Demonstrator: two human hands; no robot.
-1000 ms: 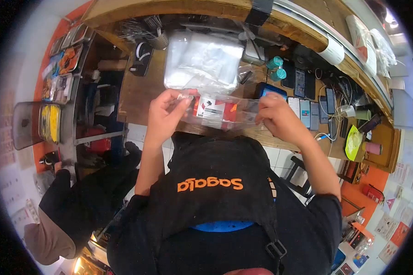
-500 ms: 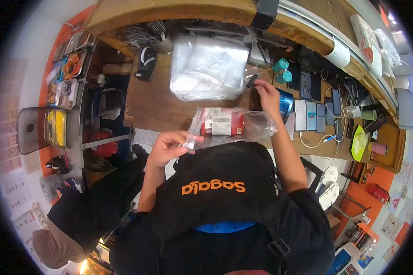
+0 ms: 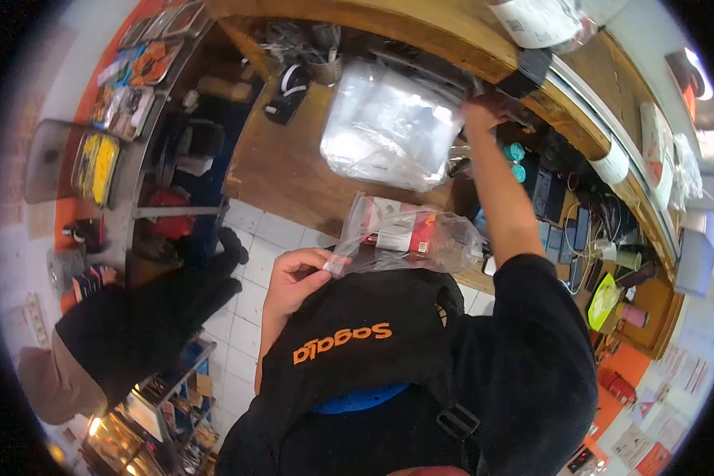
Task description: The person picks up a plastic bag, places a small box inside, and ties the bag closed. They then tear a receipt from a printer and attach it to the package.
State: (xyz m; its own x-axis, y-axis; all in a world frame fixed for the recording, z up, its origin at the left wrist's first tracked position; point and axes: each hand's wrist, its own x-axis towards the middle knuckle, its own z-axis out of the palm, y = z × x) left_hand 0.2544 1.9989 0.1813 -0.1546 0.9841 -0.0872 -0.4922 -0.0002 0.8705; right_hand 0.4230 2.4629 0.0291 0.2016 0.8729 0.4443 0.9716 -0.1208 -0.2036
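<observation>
A clear plastic bag (image 3: pixel 456 242) with a red and white package (image 3: pixel 397 230) inside lies at the table's front edge, against the black apron. My left hand (image 3: pixel 300 276) pinches the bag's left corner between thumb and fingertips. Far off at the back of the table, my right hand (image 3: pixel 488 109) reaches under the wooden shelf; its fingers are blurred and dim, and whatever it may touch cannot be made out. Beside that forearm sits a stack of clear plastic sheets or bags (image 3: pixel 393 127).
Turquoise rolls (image 3: pixel 514 152), several phones and cables lie right of my forearm. A wooden shelf edge (image 3: pixel 452 51) overhangs the back. A black stapler-like item (image 3: pixel 287 95) and a metal cup (image 3: pixel 325 71) stand at the back left. Another person (image 3: pixel 127 341) is at the left.
My right hand has moved from beside the blue container to the back under the shelf. My left hand still pinches the bag. The whole view has turned and shifted.
</observation>
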